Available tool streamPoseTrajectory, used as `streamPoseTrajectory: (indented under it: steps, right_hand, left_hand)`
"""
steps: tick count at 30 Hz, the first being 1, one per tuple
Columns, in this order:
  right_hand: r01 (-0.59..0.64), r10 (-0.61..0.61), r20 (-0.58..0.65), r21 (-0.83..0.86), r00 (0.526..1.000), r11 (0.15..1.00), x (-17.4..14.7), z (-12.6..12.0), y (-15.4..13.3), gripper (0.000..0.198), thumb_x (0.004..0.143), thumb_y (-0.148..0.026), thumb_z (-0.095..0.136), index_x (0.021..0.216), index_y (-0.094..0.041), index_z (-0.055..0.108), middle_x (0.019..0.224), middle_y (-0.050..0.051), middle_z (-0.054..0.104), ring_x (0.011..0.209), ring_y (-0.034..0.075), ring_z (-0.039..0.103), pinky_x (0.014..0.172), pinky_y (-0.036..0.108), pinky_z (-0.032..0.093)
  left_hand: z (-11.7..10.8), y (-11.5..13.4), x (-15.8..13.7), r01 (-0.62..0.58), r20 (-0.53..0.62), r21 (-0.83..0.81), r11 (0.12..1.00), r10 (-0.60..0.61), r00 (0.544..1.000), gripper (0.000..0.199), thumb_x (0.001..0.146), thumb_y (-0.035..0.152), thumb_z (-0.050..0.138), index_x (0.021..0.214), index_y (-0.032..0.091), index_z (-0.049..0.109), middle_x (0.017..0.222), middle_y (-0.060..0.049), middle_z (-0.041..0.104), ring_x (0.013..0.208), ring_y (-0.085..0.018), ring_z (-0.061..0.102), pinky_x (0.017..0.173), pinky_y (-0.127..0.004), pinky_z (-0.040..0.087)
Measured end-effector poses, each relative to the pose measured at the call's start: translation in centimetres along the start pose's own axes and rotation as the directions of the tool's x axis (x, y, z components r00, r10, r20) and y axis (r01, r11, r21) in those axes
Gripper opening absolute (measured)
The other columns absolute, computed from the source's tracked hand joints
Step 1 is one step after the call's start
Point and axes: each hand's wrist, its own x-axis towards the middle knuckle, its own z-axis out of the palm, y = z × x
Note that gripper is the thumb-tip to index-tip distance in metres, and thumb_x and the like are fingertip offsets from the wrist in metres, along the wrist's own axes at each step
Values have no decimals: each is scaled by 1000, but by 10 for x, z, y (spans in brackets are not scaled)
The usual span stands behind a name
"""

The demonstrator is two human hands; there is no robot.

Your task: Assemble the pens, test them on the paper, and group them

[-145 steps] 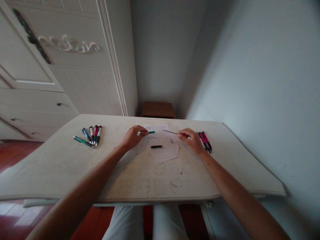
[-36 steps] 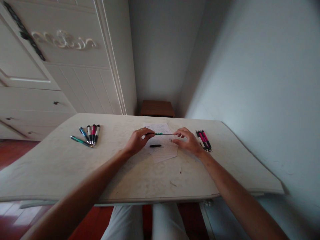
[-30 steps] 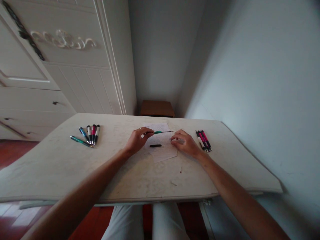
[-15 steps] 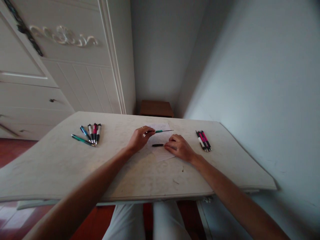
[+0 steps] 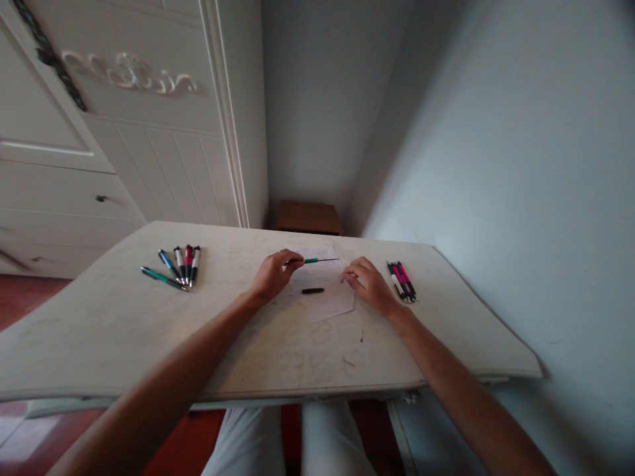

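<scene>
Pinching the rear end of a green pen barrel (image 5: 311,260), the left hand (image 5: 272,276) is closed around it above a sheet of paper (image 5: 327,297); the barrel is held nearly level, its long axis running from left to right, and a thin dark refill (image 5: 329,260) is seen projecting from its right-hand end toward the right hand (image 5: 370,287). The right hand is curled with its fingertips drawn together at the edge of the paper, just beyond the refill tip; whether anything small is gripped between them cannot be told. A short black pen piece (image 5: 312,290) is left lying on the paper, parallel to the held barrel, just below it and between the two hands, about equally near to each. Farther out on the table (image 5: 124,330), a fan of pens (image 5: 176,268) is laid well apart to the left, and a tight bundle of pink and black pens (image 5: 402,281) lies just beside the right hand.
</scene>
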Motion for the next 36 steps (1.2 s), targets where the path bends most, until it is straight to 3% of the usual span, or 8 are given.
streamPoseTrajectory:
  steps: [5, 14, 36]
  right_hand:
    - [-89, 81, -145, -49, 986, 995, -1, -12, 14, 21, 95, -32, 51, 89, -22, 67, 87, 7, 57, 86, 21, 56, 80, 37, 47]
    - [-11, -3, -89, -151, 996, 988, -3, -6, 14, 20, 94, -32, 53, 90, -23, 70, 84, 6, 57, 84, 21, 55, 77, 37, 47]
    - [-23, 9, -108, -129, 994, 991, -3, -6, 15, 21, 94, -31, 53, 89, -21, 71, 84, 6, 57, 83, 20, 56, 75, 34, 47]
  left_hand:
    - [-1, -2, -1, -35, 18, 35, 999, 34, 999, 18, 91, 31, 56, 88, 20, 70, 86, -5, 72, 79, -19, 67, 76, -31, 52]
    - [-1, 5, -3, -117, 57, 16, 993, 116, 992, 18, 91, 30, 56, 90, 20, 71, 88, -5, 73, 81, -19, 67, 78, -32, 52]
    - [1, 4, -3, -118, 79, 43, 992, 114, 990, 14, 91, 25, 57, 91, 19, 70, 90, -5, 73, 83, -19, 66, 80, -32, 51]
